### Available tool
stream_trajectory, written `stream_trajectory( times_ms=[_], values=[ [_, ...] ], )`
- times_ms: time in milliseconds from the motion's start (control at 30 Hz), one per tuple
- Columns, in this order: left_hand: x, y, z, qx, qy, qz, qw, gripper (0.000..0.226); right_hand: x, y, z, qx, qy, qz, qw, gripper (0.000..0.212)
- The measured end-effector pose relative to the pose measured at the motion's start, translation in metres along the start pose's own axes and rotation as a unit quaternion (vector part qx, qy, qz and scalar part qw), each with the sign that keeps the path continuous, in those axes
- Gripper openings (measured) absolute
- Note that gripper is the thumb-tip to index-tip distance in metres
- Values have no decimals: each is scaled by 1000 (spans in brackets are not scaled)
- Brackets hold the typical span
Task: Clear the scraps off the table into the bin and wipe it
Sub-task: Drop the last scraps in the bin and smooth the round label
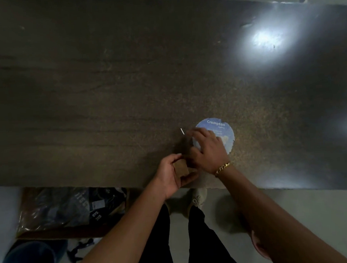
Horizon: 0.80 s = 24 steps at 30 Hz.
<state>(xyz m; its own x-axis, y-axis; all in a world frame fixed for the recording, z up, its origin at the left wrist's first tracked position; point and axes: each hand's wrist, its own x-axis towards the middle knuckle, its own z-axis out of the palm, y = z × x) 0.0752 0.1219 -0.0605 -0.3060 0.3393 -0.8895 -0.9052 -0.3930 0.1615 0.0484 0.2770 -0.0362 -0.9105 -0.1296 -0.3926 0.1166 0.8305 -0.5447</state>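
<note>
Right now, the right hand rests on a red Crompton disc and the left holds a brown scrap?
No: the head view shows the Crompton disc is blue, not red. The right hand rests on it; the left hand holds the brown scrap.

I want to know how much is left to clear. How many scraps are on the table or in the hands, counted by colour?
Blue round label: 1
White sliver: 1
Brown cardboard piece, held in the left hand: 1
Total: 3
</note>
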Motion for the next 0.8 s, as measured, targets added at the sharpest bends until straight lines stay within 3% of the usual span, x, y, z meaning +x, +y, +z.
stream_trajectory(
  times_ms=[167,267,500,667,800],
  values=[
    [3,-9,-16,28,-10,-11,1000,49,35,15,14,-226,-99,-151,957,77],
    [4,-13,-22,44,-12,-26,999,51,41,25,14,-288,-114,-197,930,73],
    [7,-16,-24,62,-37,-34,997,49,6,63,-1,-261,-102,-165,945,71],
    [1,-31,-33,119,-99,-88,984,52,-25,86,3,-196,-69,-184,961,69],
    [2,-43,-41,141,-122,-115,976,56,-18,104,-8,-132,34,-71,988,75]
  ],
)
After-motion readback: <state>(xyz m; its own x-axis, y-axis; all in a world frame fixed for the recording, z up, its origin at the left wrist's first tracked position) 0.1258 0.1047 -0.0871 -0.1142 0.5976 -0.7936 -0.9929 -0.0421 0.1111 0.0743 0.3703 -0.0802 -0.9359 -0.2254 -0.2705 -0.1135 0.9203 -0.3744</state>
